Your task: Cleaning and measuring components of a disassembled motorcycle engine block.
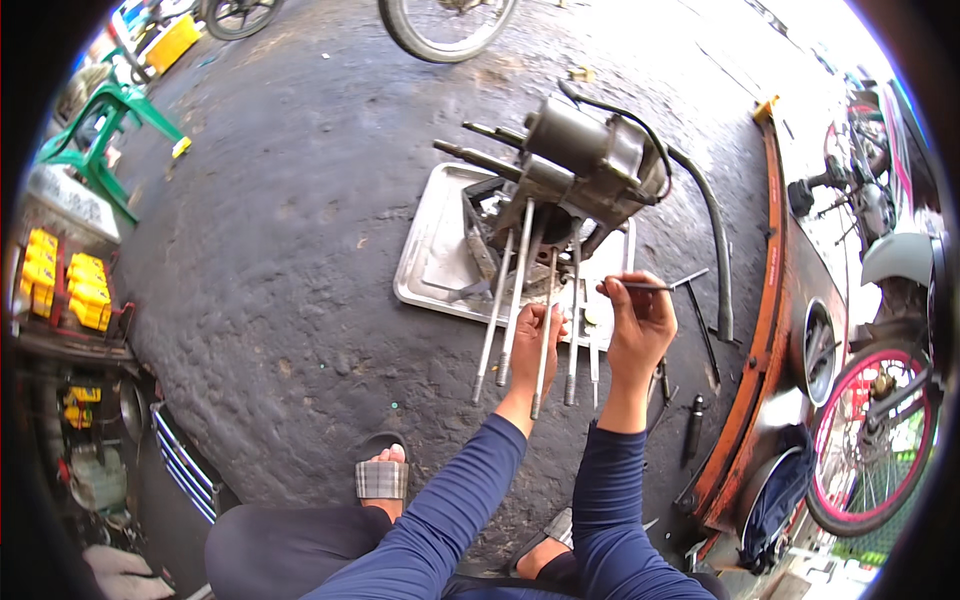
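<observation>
A grey motorcycle engine case [585,160] stands on a metal tray [432,262] on the dark ground. Several long studs [507,310] stick out of it toward me. My left hand [533,345] is wrapped around one of the middle studs. My right hand [640,320] pinches a thin metal tool [655,285] held level, its tip pointing right, just beside the studs. A black hose [712,225] curves down from the engine on the right.
An orange metal rail [765,330] runs along the right, with motorcycle wheels [868,440] beyond. A wheel [445,25] stands at the top. Green plastic stool [105,130] and yellow boxes [65,280] are at left. Small tools [694,425] lie by my right arm. My sandalled foot [382,475] is below.
</observation>
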The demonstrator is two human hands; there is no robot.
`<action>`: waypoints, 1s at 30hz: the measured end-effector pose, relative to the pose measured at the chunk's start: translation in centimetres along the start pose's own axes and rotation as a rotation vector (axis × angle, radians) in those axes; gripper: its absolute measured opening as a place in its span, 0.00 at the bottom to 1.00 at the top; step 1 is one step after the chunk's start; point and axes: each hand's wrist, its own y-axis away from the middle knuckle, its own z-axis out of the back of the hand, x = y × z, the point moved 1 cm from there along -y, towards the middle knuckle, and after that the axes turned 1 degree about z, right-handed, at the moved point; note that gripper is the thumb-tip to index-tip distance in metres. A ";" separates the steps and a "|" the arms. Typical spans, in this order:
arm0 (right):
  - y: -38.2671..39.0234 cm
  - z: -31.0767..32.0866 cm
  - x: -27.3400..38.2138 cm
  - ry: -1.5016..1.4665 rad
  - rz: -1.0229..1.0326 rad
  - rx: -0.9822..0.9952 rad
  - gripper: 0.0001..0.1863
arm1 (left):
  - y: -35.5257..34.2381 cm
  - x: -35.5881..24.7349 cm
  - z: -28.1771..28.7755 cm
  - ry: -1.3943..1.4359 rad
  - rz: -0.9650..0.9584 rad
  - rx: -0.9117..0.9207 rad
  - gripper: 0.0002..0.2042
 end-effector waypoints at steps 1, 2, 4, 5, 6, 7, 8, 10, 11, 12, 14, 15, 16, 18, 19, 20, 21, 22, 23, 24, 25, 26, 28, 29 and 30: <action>-0.6 0.2 0.6 0.064 0.046 0.002 0.10 | 0.7 -0.9 -0.9 -0.010 -0.031 0.017 0.09; -1.1 -0.2 0.9 0.054 0.089 0.043 0.10 | 0.6 -1.1 -0.5 -0.099 -0.033 0.022 0.09; -2.1 -1.6 1.6 0.002 0.137 0.046 0.09 | 0.8 -2.3 -0.8 -0.089 -0.079 0.012 0.10; -2.3 -2.0 2.0 -0.058 0.184 0.066 0.09 | 0.9 -3.3 -1.1 -0.105 -0.104 -0.001 0.10; -2.3 -2.1 2.3 -0.057 0.136 0.051 0.09 | 0.8 -4.3 -1.4 -0.151 -0.144 0.014 0.11; -2.6 -2.3 2.2 -0.054 0.133 0.046 0.09 | 0.6 -5.0 -1.5 -0.154 -0.139 0.018 0.11; -3.1 -2.6 2.2 0.069 0.224 0.055 0.09 | 0.4 -5.6 -1.6 -0.089 -0.198 0.036 0.11; -4.1 -3.4 2.6 0.277 0.390 0.055 0.08 | -0.2 -6.7 -1.6 -0.038 -0.267 0.072 0.11; -4.1 -3.4 2.3 0.280 0.385 0.054 0.08 | -0.4 -6.7 -1.3 -0.039 -0.261 0.072 0.11; -4.1 -3.3 2.0 0.327 0.388 0.049 0.08 | -0.5 -6.7 -1.0 -0.083 -0.232 0.081 0.11; -3.7 -3.1 1.7 0.393 0.354 0.046 0.08 | -0.5 -7.0 -1.6 -0.068 -0.232 0.089 0.12; -2.9 -3.0 1.3 0.353 0.301 0.056 0.07 | -0.2 -6.7 -1.8 -0.063 -0.229 0.089 0.12; -2.6 -3.2 1.2 0.329 0.276 0.034 0.07 | 0.1 -6.6 -1.7 -0.097 -0.276 0.086 0.12; -3.2 -3.5 1.1 0.338 0.317 0.009 0.07 | 0.3 -6.4 -1.4 -0.147 -0.344 0.156 0.15; -3.6 -3.4 1.2 0.378 0.374 0.006 0.07 | 0.2 -6.5 -1.3 -0.266 -0.357 0.235 0.16; -3.7 -3.6 1.5 0.372 0.359 0.008 0.07 | 0.2 -6.5 -1.6 -0.270 -0.364 0.252 0.17; -3.3 -3.6 1.3 0.374 0.353 0.010 0.07 | 0.1 -6.4 -1.9 -0.273 -0.371 0.269 0.19; -2.9 -3.5 1.0 0.386 0.348 0.006 0.07 | -0.5 -6.3 -1.6 -0.441 -0.424 0.323 0.26; -2.5 -3.4 0.7 0.398 0.343 0.000 0.07 | -0.8 -6.2 -1.6 -0.440 -0.425 0.321 0.26; -2.1 -3.4 0.4 0.402 0.344 -0.015 0.07 | -0.9 -6.1 -1.6 -0.465 -0.442 0.308 0.28; -2.3 -3.5 0.4 0.400 0.341 -0.014 0.07 | -1.0 -6.4 -1.6 -0.494 -0.456 0.294 0.30; -2.6 -3.5 0.7 0.420 0.378 0.010 0.08 | -1.0 -6.8 -1.6 -0.534 -0.439 0.281 0.28; -2.7 -3.4 0.7 0.425 0.423 0.036 0.08 | -1.3 -7.1 -1.6 -0.520 -0.428 0.280 0.28; -2.4 -3.3 0.3 0.426 0.421 0.036 0.08 | -1.4 -7.2 -1.7 -0.502 -0.418 0.281 0.27; -2.0 -3.0 -0.3 0.389 0.389 0.007 0.08 | -1.5 -7.4 -1.7 -0.479 -0.397 0.284 0.25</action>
